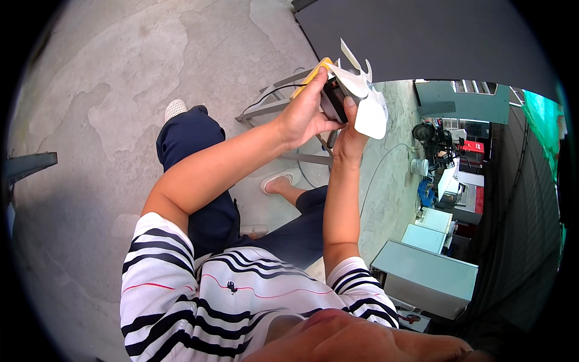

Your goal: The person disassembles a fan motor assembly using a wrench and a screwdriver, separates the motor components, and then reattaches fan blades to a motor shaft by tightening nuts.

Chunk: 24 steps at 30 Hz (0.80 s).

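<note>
In front of me I hold up a small fan motor (332,101) with a white bladed fan (371,114) on its right side. My left hand (300,116) grips the motor from the left, its thumb raised along the top and its fingers curled below. My right hand (350,140) holds the motor from below, with its thumb up beside the blades; its other fingers are mostly hidden. A yellow piece (312,76) shows just behind my left thumb; whether it touches the motor I cannot tell. From near the motor a dark cable (256,101) runs left.
Beyond my hands stands a grey metal frame (265,111), beside a large dark panel (416,39). To the right are a white bucket (419,167), a pale cabinet (425,274) and several stacked appliances. A dark metal piece (33,164) juts in at far left above the concrete floor (114,72).
</note>
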Tool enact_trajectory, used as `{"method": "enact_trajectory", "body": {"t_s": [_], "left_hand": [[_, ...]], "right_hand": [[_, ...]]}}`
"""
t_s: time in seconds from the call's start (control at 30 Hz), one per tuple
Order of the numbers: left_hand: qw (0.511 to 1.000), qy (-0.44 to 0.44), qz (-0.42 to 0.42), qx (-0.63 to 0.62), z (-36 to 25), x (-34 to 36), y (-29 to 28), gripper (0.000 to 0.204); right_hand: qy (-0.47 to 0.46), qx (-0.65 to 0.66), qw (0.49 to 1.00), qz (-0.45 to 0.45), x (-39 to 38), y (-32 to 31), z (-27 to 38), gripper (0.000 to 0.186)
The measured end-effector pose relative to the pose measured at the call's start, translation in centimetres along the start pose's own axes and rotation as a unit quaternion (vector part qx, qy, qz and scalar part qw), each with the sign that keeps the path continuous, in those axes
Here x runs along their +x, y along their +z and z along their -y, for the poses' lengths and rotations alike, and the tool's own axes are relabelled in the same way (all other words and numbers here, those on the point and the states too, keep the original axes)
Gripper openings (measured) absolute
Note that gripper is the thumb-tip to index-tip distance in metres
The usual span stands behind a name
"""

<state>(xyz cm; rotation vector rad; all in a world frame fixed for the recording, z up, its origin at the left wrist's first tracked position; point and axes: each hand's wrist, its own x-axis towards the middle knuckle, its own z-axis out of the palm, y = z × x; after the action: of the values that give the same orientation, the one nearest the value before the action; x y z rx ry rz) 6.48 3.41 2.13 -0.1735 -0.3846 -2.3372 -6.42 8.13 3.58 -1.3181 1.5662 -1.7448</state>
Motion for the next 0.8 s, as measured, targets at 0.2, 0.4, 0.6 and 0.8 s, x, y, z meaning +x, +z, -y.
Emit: {"method": "enact_trajectory", "body": {"t_s": [0.2, 0.4, 0.6, 0.8], "left_hand": [[1.000, 0.009, 0.002, 0.002, 0.0, 0.0, -0.2, 0.068], [1.000, 0.016, 0.006, -0.001, -0.1, 0.3, -0.4, 0.069], [1.000, 0.017, 0.010, 0.001, -0.2, 0.5, -0.6, 0.068], [1.000, 0.020, 0.012, -0.002, -0.4, 0.6, -0.8, 0.066]], "right_hand": [[-0.017, -0.016, 1.000, 0.008, 0.3, 0.2, -0.3, 0.043], [-0.028, -0.033, 0.999, 0.010, 0.5, 0.5, -0.1, 0.045], [0.013, -0.021, 1.000, 0.009, 1.0, 0.7, 0.2, 0.045], [0.021, -0.019, 0.999, 0.028, 1.4, 1.1, 0.5, 0.043]]}}
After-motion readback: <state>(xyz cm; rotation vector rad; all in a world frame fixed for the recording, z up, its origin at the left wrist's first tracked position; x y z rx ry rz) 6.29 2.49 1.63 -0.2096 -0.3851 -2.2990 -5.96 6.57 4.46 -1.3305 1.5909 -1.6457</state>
